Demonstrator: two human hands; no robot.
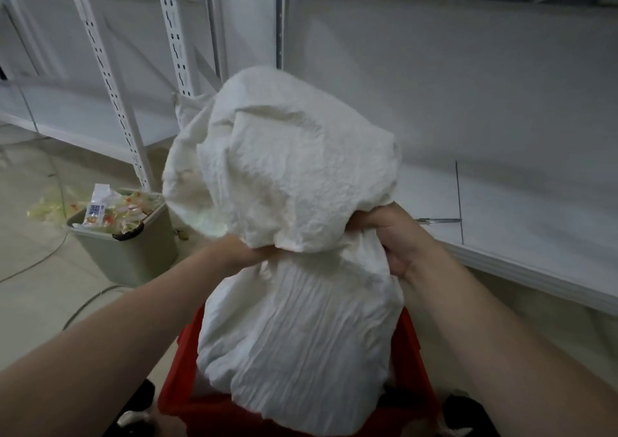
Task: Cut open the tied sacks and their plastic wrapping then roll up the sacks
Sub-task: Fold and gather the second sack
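Where white metal shelving [468,119] fills the back and right side, one white cloth sack [294,169] stands upright in front of it. The sack's lower half sits inside one red crate [409,343] on the floor, and its upper half bulges above a gathered neck. Left of the crate stands one grey-green bin [133,256], heaped to the rim with clear food wrappers [113,212]; more wrappers lie on the floor behind it. Two hands hold the sack at the neck. The right hand [398,239] clamps the cloth with its fingers [378,219] curled tightly round the bunched fabric. The left hand [247,252] closes on the neck from the opposite side, its fingers largely covered by the overhanging fold. One thin cable [33,262] trails across the floor.
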